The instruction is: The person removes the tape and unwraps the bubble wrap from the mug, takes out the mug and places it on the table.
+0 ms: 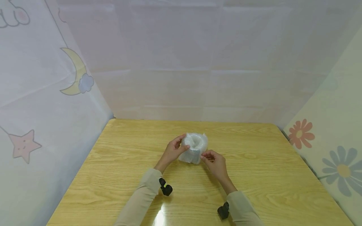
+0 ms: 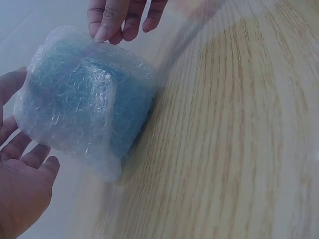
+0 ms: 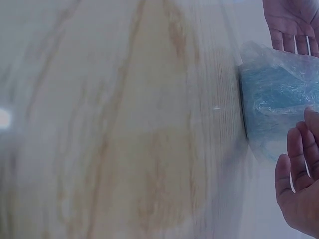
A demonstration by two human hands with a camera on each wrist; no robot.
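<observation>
A bubble-wrapped bundle (image 1: 191,156) stands on the wooden table, with a round hollow in its top. In the left wrist view the bundle (image 2: 84,99) looks bluish through the clear, crinkled wrap, with a folded edge running down its side. What is inside is hidden. My left hand (image 1: 171,152) holds its left side, thumb near the top rim and fingers spread around the far side. At the front right, my right hand (image 1: 217,163) pinches the edge of the bubble wrap between thumb and index finger. The right wrist view shows that hand (image 3: 301,184) close against the bundle (image 3: 274,94).
The wooden table (image 1: 118,157) reaches out on both sides of the bundle. Behind it hangs a pale sheet (image 1: 175,88); printed sheets with a moon (image 1: 74,72) and flowers (image 1: 301,133) flank it. Small black devices (image 1: 166,189) sit at both sleeves.
</observation>
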